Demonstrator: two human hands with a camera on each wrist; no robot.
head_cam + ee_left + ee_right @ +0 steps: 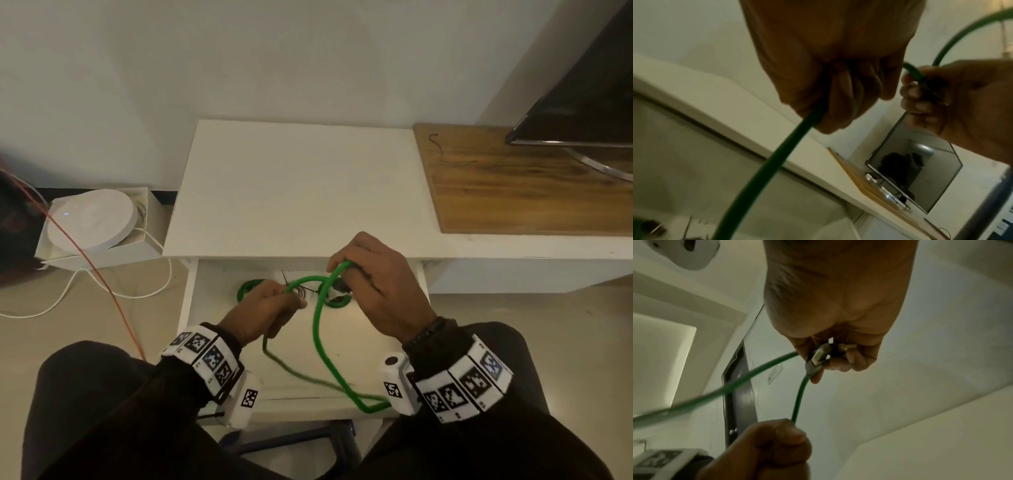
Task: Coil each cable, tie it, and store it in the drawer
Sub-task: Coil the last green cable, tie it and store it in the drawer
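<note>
Both hands work above the open drawer (219, 342) of a white cabinet (294, 192). The left hand (263, 315) is closed in a fist round the green cable (318, 329); in the left wrist view the fingers (846, 91) are curled tight together and the cable leaves the bottom of the fist toward the camera. The right hand (373, 274) grips the same cable near its end: in the right wrist view the connector plug (819, 357) sits pinched between thumb and curled fingers (838, 365), with the cable dropping from the plug to the left fist below. A short arch of cable spans between the two hands. From the right hand a second length runs down in a long loop over the drawer, bends near the drawer's front edge just beside the right wristband (462, 383), and comes back up to the left hand; that lower return stretch is motion-blurred. Inside the drawer, at the back, lie green coils (248, 287), partly hidden behind the hands, with a thin black tie (286, 277) sticking up near them; cannot tell how many coils there are. To the right, a wooden board (513, 185) lies on the white surface, with a small black tie (435, 140) on it and a dark monitor (582, 102) standing over its far corner. On the floor to the left, a round white device (89, 219) sits in an open white box (99, 253), white cords (102, 291) trailing from it, and a red wire (102, 281) crosses in front.
</note>
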